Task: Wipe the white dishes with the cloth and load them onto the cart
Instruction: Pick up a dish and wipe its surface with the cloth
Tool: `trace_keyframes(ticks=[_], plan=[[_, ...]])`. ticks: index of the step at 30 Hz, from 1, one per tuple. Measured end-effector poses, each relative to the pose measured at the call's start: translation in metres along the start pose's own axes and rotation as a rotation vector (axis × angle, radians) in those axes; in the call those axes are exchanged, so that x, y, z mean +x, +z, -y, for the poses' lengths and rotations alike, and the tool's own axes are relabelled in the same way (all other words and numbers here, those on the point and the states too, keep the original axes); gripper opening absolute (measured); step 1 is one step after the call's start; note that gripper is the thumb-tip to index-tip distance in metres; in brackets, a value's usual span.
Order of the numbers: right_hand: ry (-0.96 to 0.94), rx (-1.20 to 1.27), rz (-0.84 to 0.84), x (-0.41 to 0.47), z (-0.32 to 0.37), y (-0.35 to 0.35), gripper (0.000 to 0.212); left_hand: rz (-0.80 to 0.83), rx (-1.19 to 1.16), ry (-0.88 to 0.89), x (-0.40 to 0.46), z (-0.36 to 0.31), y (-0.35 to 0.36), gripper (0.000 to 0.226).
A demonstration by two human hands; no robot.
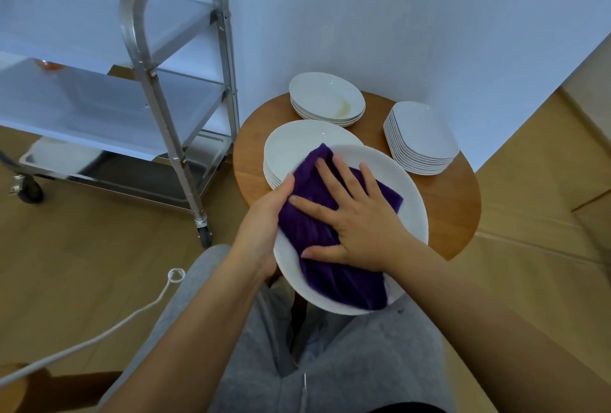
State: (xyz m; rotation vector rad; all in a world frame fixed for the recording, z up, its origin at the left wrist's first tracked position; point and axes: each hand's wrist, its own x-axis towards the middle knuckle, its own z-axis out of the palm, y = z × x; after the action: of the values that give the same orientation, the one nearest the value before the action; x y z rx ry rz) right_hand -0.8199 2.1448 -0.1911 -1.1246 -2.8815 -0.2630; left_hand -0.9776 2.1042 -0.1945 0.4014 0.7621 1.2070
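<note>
Currently mid-wipe. Right hand point(358, 229) flat, fingers straight and spread, pressing purple cloth point(325, 234) onto face of large white plate point(408, 204). Left hand point(264, 224) grasping plate's left rim, thumb over the edge and touching cloth, plate held tilted above lap, partly overlapping the stack of large plates point(291, 148) on round wooden side table point(456, 201). Also on table: stack of shallow bowls point(325, 98) toward the wall, top one showing a yellowish smear; stack of small squarish plates point(421, 138) to the right, apart from the others. Steel three-tier cart point(172, 88) on castors just left of table; white shape on bottom tier, too blurred to identify. Judged step: wiping, early in task, three stacks pending. Next move likely: finish wipe, lift cloth away, carry plate left to a cart shelf; firm rim grip needed, glazed surface probably slippery.
</note>
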Motion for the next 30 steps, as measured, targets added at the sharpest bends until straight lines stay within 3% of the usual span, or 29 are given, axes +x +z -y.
trace_keyframes(ticks=[3,6,10,11,13,17,20,23,26,30], plan=[[0.064,0.019,-0.111,0.004,0.001,0.002,0.079,0.000,0.039,0.058,-0.002,-0.008,0.002,0.041],[0.268,-0.005,-0.234,0.005,-0.007,0.000,0.081,0.013,0.060,0.078,-0.005,-0.014,-0.003,0.045],[0.626,0.002,-0.167,0.006,-0.032,-0.010,0.088,-0.152,0.154,0.190,-0.007,-0.015,-0.012,0.050],[0.675,0.077,-0.173,0.005,-0.035,-0.012,0.091,-0.178,0.160,0.219,-0.007,-0.015,-0.012,0.049],[0.774,0.465,-0.274,0.000,-0.034,-0.014,0.086,-0.213,0.145,0.264,-0.006,-0.015,-0.010,0.049],[0.994,1.291,-0.449,-0.008,-0.017,-0.009,0.029,-0.247,0.093,0.338,-0.001,-0.018,-0.004,0.047],[1.170,1.695,-0.528,-0.009,0.008,-0.002,0.030,-0.222,0.033,0.359,0.005,-0.018,0.004,0.057],[1.370,1.999,-0.573,-0.001,0.035,-0.005,0.039,-0.340,-0.012,0.370,0.012,-0.011,0.019,0.045],[1.436,2.197,-0.530,0.011,0.071,-0.006,0.041,-0.378,-0.153,0.359,0.017,-0.002,0.033,0.070],[1.428,2.238,-0.552,0.012,0.074,-0.009,0.044,-0.307,-0.185,0.312,0.018,0.002,0.028,0.069]])
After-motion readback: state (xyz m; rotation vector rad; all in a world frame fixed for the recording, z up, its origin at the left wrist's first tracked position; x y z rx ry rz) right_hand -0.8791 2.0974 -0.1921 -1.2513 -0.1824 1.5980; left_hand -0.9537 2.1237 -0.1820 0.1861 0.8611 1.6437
